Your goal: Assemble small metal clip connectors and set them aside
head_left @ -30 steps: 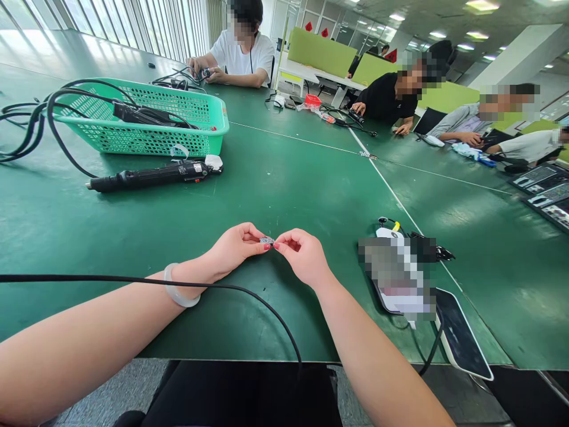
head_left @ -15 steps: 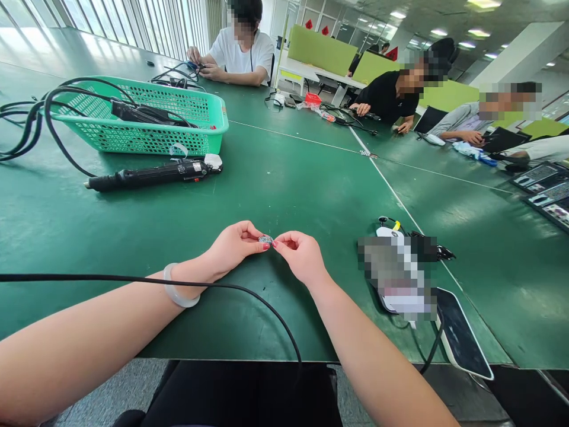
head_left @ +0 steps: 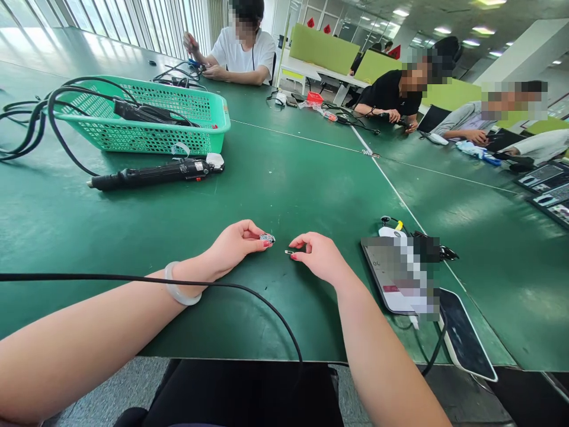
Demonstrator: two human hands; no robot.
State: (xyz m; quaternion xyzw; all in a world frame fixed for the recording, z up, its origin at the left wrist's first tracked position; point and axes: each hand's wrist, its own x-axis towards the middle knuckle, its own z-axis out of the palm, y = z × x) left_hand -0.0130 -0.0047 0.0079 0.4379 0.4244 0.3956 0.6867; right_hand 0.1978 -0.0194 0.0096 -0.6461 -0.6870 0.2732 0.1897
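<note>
Green table (head_left: 284, 178), left hand (head_left: 235, 244) pinching small metal part (head_left: 267, 239), right hand (head_left: 317, 256) pinching tiny pin (head_left: 288, 252), no readable writing

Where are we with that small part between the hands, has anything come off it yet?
Done: the hands have separated since a second ago. In hand: the left hand pinches the small silvery part; the right hand pinches a tiny sliver, too small to identify. Left: the electric screwdriver lies untouched beside the basket.

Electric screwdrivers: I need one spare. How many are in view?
2: one lies on the table before the basket, electric screwdriver; another inside it. Cables may hide more.
</note>
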